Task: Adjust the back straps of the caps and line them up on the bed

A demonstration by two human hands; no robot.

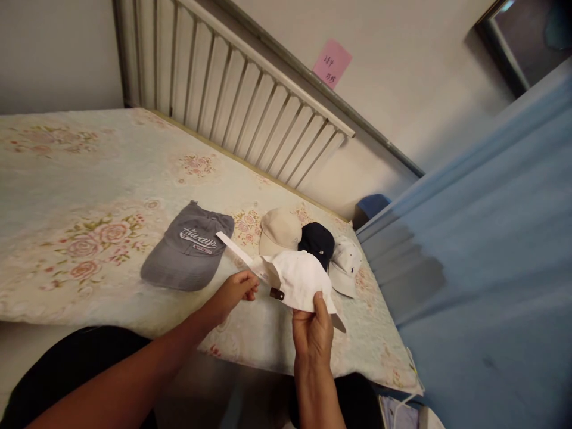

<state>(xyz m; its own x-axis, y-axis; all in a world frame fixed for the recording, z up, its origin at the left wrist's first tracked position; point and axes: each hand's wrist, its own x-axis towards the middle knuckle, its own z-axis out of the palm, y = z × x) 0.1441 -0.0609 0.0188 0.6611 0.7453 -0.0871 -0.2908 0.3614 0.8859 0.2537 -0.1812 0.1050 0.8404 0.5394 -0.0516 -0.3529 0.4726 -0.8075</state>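
The person holds a white cap (pixel 300 280) above the near edge of a bed (pixel 67 179) with a flowered sheet. The left hand (pixel 235 292) pinches the long white strap (pixel 236 251) at the back of the cap, with thumb and fingers closed narrow around it; the free end of the strap points toward 10 o'clock, over the gray cap (pixel 187 250). The right hand (pixel 313 330) grips the cloth of the white cap from below, thumb on top and fingers hidden under the fabric, so it is closed on the cap. A small brown buckle (pixel 277 294) hangs between the two hands.

From the white cap, the gray cap lies flat on the sheet at 9 o'clock, just beside the strap end. A beige cap (pixel 277 229) sits at 11 o'clock, a dark navy cap (pixel 318 239) at 12 o'clock, and a second white cap (pixel 346 265) at 2 o'clock; these three touch each other in a short row, partly behind the held cap.

I judge that the work on the strap is in the middle: the strap is pulled out long and loose from the buckle, and the cap is not set down. Whether the four caps on the bed are already handled, I cannot tell; only the gray one lies spread out apart from the others.

A radiator (pixel 232 83) stands at the wall behind the bed, a pink note (pixel 331 62) is stuck above it, and a blue curtain (pixel 491 268) fills the right side.
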